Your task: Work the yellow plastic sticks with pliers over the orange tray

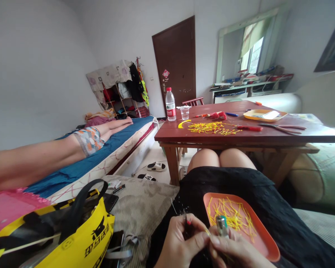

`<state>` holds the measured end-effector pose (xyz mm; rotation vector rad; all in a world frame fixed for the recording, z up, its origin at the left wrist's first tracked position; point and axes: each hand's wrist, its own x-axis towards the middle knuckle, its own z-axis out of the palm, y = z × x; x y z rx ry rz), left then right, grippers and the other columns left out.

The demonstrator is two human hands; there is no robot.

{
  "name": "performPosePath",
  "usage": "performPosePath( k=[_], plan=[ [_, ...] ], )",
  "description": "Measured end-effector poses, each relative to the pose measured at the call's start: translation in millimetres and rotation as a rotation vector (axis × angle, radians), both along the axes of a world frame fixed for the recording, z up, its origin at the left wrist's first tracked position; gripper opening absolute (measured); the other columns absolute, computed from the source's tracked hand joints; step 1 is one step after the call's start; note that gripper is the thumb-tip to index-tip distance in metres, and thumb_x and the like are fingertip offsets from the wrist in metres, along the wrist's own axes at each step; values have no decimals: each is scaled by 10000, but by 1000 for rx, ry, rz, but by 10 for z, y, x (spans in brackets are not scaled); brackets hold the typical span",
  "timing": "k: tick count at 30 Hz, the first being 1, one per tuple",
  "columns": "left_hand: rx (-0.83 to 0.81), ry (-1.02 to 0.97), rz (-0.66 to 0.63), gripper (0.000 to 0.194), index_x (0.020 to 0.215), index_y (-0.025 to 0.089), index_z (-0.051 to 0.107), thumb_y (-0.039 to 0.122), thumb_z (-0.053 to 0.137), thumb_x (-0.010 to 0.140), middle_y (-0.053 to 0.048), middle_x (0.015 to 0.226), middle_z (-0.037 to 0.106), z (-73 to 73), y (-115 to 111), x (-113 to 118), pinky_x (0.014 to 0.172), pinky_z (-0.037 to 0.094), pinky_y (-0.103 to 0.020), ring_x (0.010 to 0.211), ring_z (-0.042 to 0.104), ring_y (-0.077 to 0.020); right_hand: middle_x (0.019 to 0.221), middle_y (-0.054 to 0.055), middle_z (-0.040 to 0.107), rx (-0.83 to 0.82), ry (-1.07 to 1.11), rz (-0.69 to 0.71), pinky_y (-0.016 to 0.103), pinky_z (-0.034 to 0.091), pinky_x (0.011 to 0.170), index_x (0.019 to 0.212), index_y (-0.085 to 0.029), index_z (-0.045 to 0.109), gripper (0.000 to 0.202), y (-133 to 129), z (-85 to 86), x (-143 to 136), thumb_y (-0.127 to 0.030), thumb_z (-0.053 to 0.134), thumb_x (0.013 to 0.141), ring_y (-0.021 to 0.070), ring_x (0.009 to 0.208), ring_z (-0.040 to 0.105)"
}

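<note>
My left hand (184, 243) is closed, thumb and fingertips pinching the end of a thin yellow strand (207, 232). A small dark thing with a red spot (188, 221) shows by its index finger, too unclear to name. Touching those fingertips, my right hand (236, 247) is closed around a lighter (221, 225) with a silver top and a green part. Below and behind the right hand, an orange tray (270, 245) rests on my lap, holding several loose yellow strands (234, 216).
Ahead stands a red-brown table (167, 133) bearing a yellow pile (212, 127), water bottle (170, 106), cup (185, 111), pliers (281, 127) and a yellow tray (248, 114). A yellow bag (97, 230) sits at my left. Another person (39, 162) lies on the bed (120, 149).
</note>
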<state>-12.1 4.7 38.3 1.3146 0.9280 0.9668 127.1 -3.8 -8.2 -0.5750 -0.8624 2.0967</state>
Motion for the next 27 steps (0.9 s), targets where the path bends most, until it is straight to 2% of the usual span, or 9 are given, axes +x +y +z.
performPosePath(
  k=[3, 8, 12, 15, 20, 25, 27],
  plan=[
    [-1, -27, 35, 313, 584, 115, 617, 416, 689, 629, 0, 508, 511, 44, -25, 16, 529, 355, -194, 519, 454, -93, 364, -49, 414, 1, 11, -5, 163, 124, 327, 555, -120, 495, 397, 12, 10, -7, -463, 681, 630, 0, 284, 255],
    [-59, -100, -4, 298, 644, 121, 631, 411, 695, 629, -2, 514, 554, 66, -48, 30, 546, 393, -204, 515, 493, -98, 339, -69, 385, 18, 21, -10, 163, 107, 305, 538, -142, 463, 396, 39, 5, -33, -468, 668, 632, 1, 258, 220],
    [-62, -107, 71, 300, 619, 124, 631, 416, 702, 618, -13, 561, 576, 55, -54, 31, 565, 387, -213, 560, 507, -111, 336, -63, 387, 47, 22, 8, 170, 115, 293, 533, -147, 464, 398, 54, -15, -30, -479, 661, 632, 12, 254, 228],
    [-93, -108, 116, 310, 609, 126, 635, 421, 727, 583, 1, 555, 551, 45, -58, 23, 571, 355, -210, 556, 458, -97, 340, -71, 363, 60, 24, 7, 175, 96, 288, 539, -155, 452, 396, 55, 1, -26, -481, 657, 633, 12, 251, 208],
    [-138, -116, 68, 291, 626, 138, 644, 423, 697, 613, 45, 479, 414, -7, -54, -5, 485, 262, -202, 476, 338, -68, 344, -77, 331, 47, 54, 15, 165, 101, 298, 523, -156, 445, 395, 33, 53, -20, -470, 656, 637, 13, 265, 227],
    [-114, -128, 71, 267, 574, 139, 622, 394, 683, 619, 47, 460, 396, -63, -29, -20, 463, 221, -211, 454, 312, -63, 392, -75, 338, -59, 67, -24, 145, 134, 333, 531, -137, 468, 363, 0, 79, 8, -410, 686, 630, 4, 312, 257],
    [-104, -126, 77, 247, 564, 139, 632, 377, 677, 615, 44, 459, 394, -67, -22, -22, 462, 215, -214, 457, 312, -65, 377, -67, 353, -43, 69, -18, 148, 129, 333, 531, -132, 484, 358, -6, 79, 13, -414, 673, 644, 7, 308, 261]
  ],
)
